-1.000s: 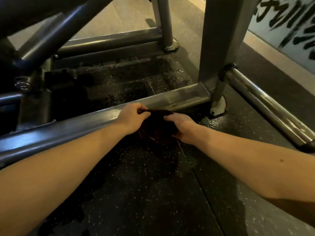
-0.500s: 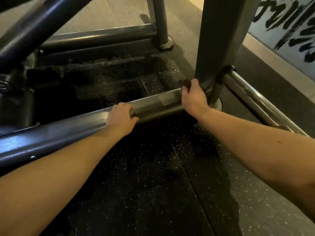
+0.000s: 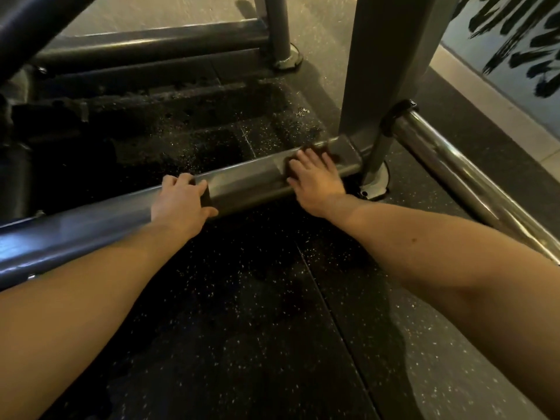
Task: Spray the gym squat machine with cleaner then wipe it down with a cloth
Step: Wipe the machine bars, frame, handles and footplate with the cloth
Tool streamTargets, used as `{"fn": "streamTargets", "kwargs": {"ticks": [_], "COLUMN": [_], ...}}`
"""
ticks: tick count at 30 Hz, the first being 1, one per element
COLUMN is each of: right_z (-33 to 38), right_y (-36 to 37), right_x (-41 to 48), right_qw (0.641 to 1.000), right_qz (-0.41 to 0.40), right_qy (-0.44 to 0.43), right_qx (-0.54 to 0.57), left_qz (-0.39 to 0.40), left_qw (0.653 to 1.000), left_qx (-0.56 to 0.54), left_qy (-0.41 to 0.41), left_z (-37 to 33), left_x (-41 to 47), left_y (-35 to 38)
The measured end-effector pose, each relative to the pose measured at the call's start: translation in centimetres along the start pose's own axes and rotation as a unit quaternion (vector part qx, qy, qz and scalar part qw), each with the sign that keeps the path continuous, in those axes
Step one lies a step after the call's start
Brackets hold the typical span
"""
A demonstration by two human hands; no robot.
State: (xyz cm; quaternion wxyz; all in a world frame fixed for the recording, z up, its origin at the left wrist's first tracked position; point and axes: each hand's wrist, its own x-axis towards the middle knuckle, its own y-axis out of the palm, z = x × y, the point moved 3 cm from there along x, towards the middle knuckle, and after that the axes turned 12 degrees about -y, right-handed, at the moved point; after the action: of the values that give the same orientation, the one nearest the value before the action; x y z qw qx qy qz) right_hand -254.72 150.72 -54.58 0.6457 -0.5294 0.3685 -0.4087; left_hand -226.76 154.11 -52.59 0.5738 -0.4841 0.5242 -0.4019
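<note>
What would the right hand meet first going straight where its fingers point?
The right hand, flat on the dark cloth on the base bar, points across the bar. Beyond its far edge probably just the speckled floor; the upright post looks slightly right of that line, though depth is unclear.

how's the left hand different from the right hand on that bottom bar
The left hand curls round the bar, fingers over its top; the right hand lies flat, fingers straight. The left hand grips the bar itself; the right hand presses a dark cloth onto it. The right hand is nearer the upright post than the left hand. Both are on the same bar.
</note>
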Motion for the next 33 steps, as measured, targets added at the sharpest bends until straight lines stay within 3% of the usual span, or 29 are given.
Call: {"fn": "streamTargets", "kwargs": {"ticks": [4, 10, 15, 18, 20, 22, 24, 28, 33], "right_z": [-3.4, 0.7, -0.1, 0.1, 1.0, 2.2, 3.4, 4.5, 5.5], "right_y": [-1.0, -1.4, -7.2, -8.6, -7.5, -4.3, -1.4, -0.1, 1.6], "right_x": [0.8, 2.9, 3.9, 3.3, 2.9, 2.6, 1.8, 1.9, 4.0], "right_qw": [0.989, 0.986, 0.886, 0.901, 0.946, 0.984, 0.991, 0.995, 0.995], "right_qz": [-0.016, -0.093, -0.228, -0.297, -0.246, -0.092, 0.031, -0.012, 0.098], "right_qy": [0.148, 0.081, 0.189, 0.146, 0.042, -0.071, -0.119, -0.095, -0.022], "right_qx": [0.014, 0.113, 0.358, 0.282, 0.208, 0.138, 0.045, -0.011, 0.009], "left_qz": [0.005, 0.012, 0.01, 0.011, 0.013, 0.011, 0.01, 0.008, 0.01], "left_qw": [1.0, 0.999, 0.998, 0.999, 0.999, 0.999, 0.999, 1.0, 1.0], "left_qx": [0.029, 0.049, 0.052, 0.047, 0.039, 0.034, 0.032, 0.025, 0.015], "left_qy": [0.01, 0.017, 0.021, 0.015, 0.014, 0.014, 0.015, 0.014, 0.014], "left_z": [-0.1, -0.1, -0.1, 0.0, 0.0, 0.0, -0.1, 0.0, 0.3], "left_x": [0.3, 0.8, 0.7, 0.7, 0.6, 0.6, 0.5, 0.5, 0.5], "left_y": [-0.2, -0.3, -0.3, -0.4, -0.4, -0.4, -0.4, -0.5, -0.4]}}
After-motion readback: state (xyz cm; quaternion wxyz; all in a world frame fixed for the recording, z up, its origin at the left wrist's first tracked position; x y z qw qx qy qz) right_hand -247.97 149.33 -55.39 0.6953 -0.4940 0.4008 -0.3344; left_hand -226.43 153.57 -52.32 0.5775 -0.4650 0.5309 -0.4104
